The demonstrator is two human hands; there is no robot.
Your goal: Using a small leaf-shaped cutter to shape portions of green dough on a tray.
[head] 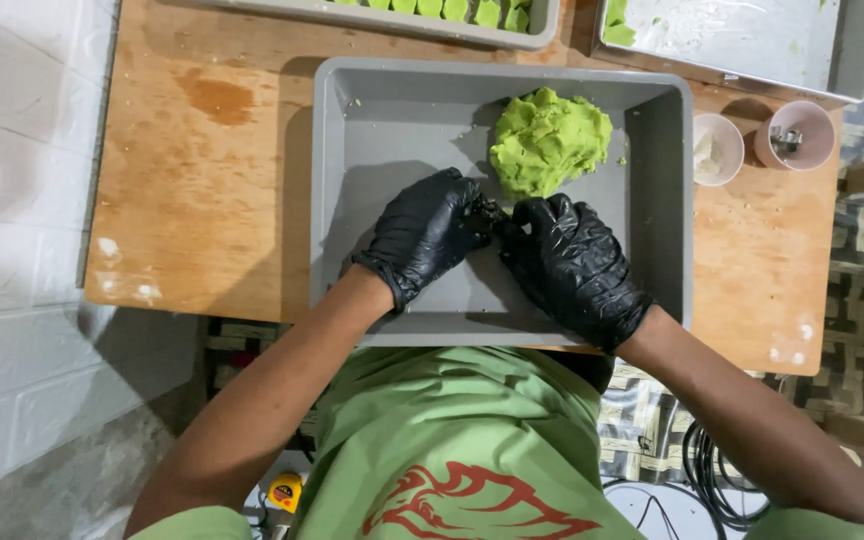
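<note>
Both my hands wear black gloves and meet over a grey plastic tray (392, 110) on a wooden table. My left hand (424, 232) and my right hand (570, 262) touch fingertips at the tray's middle, curled around something small that the fingers hide. A lump of bright green dough (549, 140) lies in the tray's far right part, just beyond my fingertips and apart from them.
Another grey tray (512, 38) at the far edge holds several green dough pieces. A metal tray (752, 40) stands at the far right. Two small pink cups (718, 148) (797, 134) sit right of the tray. The wooden table (202, 180) has bare room on the left; cables lie on the floor.
</note>
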